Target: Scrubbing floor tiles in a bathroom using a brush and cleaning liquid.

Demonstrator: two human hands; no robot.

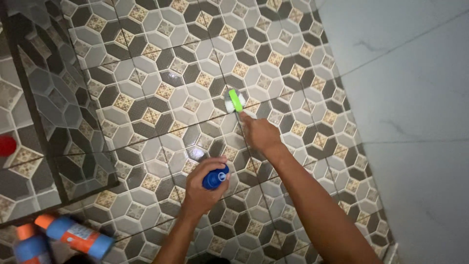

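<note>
My right hand [261, 133] grips the handle of a green scrub brush [235, 100] with white bristles, whose head rests against the patterned hexagon floor tiles [161, 73]. My left hand [202, 188] is wrapped around a blue bottle [215, 177], held over the tiles close to my body, its top pointing toward the brush. A wet glint shows on the tiles just above the bottle.
Two blue bottles with orange caps [73, 235] lie or stand at the lower left, blurred. A dark raised step or glass edge [49, 122] runs down the left. A red object [7, 145] sits at the far left. A white marble wall [410, 98] fills the right.
</note>
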